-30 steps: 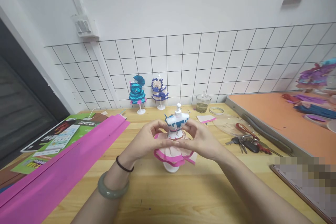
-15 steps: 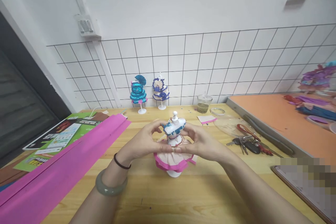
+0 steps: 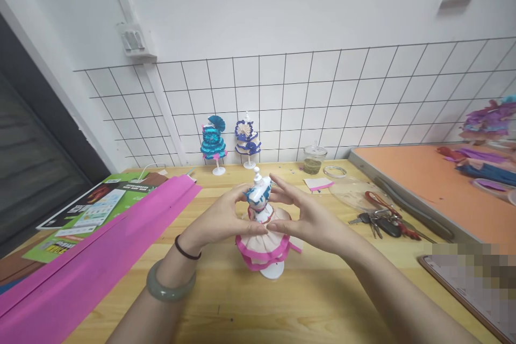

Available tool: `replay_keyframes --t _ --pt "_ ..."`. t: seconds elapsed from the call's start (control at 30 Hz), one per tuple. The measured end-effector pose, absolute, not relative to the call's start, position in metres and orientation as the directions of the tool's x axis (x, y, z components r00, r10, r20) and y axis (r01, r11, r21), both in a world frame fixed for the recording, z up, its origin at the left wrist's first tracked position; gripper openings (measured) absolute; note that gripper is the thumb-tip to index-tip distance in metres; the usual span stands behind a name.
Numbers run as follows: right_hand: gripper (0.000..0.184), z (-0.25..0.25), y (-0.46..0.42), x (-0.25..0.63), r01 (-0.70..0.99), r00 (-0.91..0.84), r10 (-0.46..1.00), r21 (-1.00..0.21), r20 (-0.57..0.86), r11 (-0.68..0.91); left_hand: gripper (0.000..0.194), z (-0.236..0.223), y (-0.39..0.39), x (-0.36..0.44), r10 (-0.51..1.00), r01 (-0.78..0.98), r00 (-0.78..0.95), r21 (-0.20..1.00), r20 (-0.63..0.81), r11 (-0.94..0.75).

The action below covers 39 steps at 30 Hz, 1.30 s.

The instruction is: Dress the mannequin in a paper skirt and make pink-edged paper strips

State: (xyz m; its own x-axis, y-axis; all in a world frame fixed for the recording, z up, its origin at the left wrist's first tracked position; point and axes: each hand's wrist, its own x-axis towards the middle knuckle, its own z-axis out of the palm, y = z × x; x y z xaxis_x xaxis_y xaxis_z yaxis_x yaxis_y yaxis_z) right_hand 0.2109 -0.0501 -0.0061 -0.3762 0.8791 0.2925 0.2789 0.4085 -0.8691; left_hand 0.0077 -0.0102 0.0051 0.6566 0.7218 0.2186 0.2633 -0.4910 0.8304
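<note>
A small white dress form (image 3: 264, 214) on a round white base stands in front of me, tilted with its top to the left. It wears a blue-and-white bodice (image 3: 259, 196) and a layered cream paper skirt (image 3: 253, 247) edged in pink. My left hand (image 3: 226, 215) curls round its left side, thumb on the front of the skirt and fingers partly hidden behind the bodice. On the other side, my right hand (image 3: 304, 217) cups the waist more loosely, its thumb over the skirt and its index finger raised beside the shoulder.
Two decorated dress forms, one teal (image 3: 213, 142) and one purple (image 3: 247, 142), stand at the back. A glass jar (image 3: 314, 158), paper scrap (image 3: 318, 184) and keys (image 3: 381, 223) lie rightward, before an orange board (image 3: 427, 183). Pink paper (image 3: 100, 258) covers leaflets at left. A phone (image 3: 467, 290) lies front right.
The dress form has turned and tipped, its top moving left and its base showing further right. My right index finger has lifted away from the bodice. My left hand has barely moved.
</note>
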Motion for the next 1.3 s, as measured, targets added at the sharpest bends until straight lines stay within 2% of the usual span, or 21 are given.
replay_keyframes --t 0.2,0.4,0.47,0.57,0.67,0.77,0.9,1.0,1.13,1.3 --pt "0.076 0.001 -0.057 0.210 0.323 -0.447 0.839 -0.818 0.311 0.476 0.057 0.002 -0.010 0.010 0.745 0.231 0.633 0.867 0.211 -0.442" --pt "0.070 0.004 -0.057 0.220 0.237 -0.495 0.843 -0.901 0.211 0.364 0.056 -0.003 -0.014 0.021 0.788 0.202 0.569 0.890 0.232 -0.408" --pt "0.072 0.005 -0.057 0.222 0.245 -0.442 0.871 -0.905 0.214 0.347 0.056 -0.004 -0.018 0.026 0.801 0.168 0.541 0.900 0.258 -0.403" --pt "0.074 0.006 -0.058 0.220 0.355 -0.314 0.901 -0.844 0.298 0.403 0.051 -0.005 -0.025 0.035 0.815 0.137 0.498 0.900 0.298 -0.413" --pt "0.060 0.010 -0.062 0.213 0.489 -0.177 0.893 -0.750 0.413 0.444 0.046 -0.005 -0.033 0.044 0.830 0.164 0.472 0.895 0.297 -0.414" --pt "0.045 0.013 -0.065 0.209 0.534 -0.140 0.864 -0.698 0.484 0.478 0.049 -0.006 -0.037 0.048 0.839 0.223 0.431 0.862 0.332 -0.455" --pt "0.037 0.013 -0.060 0.214 0.453 -0.165 0.857 -0.734 0.488 0.505 0.049 -0.007 -0.033 0.044 0.803 0.275 0.452 0.796 0.388 -0.539" --pt "0.036 0.012 -0.052 0.220 0.294 -0.185 0.882 -0.832 0.433 0.470 0.036 -0.010 -0.025 0.040 0.771 0.210 0.498 0.808 0.396 -0.551" --pt "0.039 0.011 -0.044 0.225 0.119 -0.206 0.892 -0.895 0.402 0.431 0.026 -0.015 -0.019 0.038 0.779 0.164 0.508 0.846 0.368 -0.506" --pt "0.053 0.005 -0.040 0.227 0.085 -0.176 0.900 -0.905 0.398 0.417 0.026 -0.019 -0.017 0.039 0.783 0.106 0.527 0.889 0.330 -0.446"
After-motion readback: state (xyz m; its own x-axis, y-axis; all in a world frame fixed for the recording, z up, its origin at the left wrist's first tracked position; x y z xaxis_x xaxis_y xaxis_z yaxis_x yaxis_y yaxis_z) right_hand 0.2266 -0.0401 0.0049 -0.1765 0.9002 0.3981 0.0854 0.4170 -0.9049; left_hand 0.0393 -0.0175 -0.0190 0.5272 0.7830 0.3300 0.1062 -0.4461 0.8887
